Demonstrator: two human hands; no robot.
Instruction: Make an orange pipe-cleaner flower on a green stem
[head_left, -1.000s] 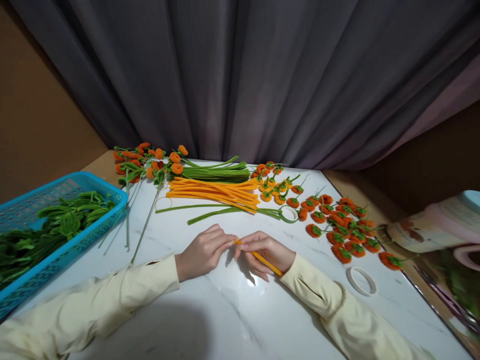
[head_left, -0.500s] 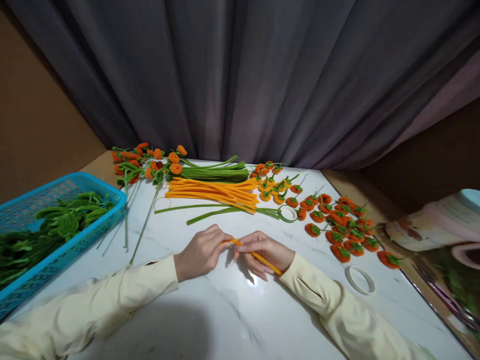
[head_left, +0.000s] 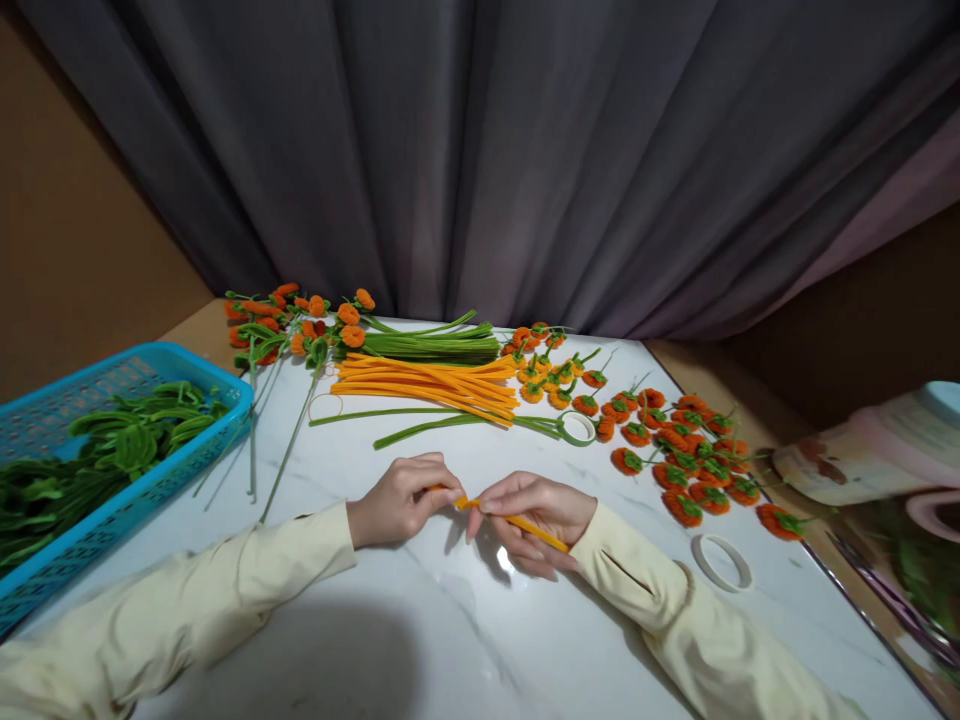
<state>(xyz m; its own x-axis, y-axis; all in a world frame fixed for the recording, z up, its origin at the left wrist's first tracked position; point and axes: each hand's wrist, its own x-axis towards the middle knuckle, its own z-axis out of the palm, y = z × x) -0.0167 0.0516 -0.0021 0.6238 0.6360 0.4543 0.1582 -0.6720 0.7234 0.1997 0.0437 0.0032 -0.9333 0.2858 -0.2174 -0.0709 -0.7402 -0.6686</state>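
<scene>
Between my two hands runs an orange pipe cleaner, bent or twisted near its middle. My left hand is closed, pinching one end between thumb and fingers. With thumb and forefinger my right hand grips the pipe cleaner too, and its long end lies across the palm towards the wrist. Beyond the hands is a pile of orange pipe cleaners, with a bundle of green pipe cleaners behind it. A roll of green tape lies beside loose green stems.
Orange fuzzy flower heads cover the right of the white table, near a white ring. Stemmed orange flowers lie at the back left. A blue basket holds green leaves. Scissors and a tumbler are at right.
Both hands have come slightly lower and nearer to me with the pipe cleaner. My left fingers have curled further round its end, and the bend sits a little lower.
</scene>
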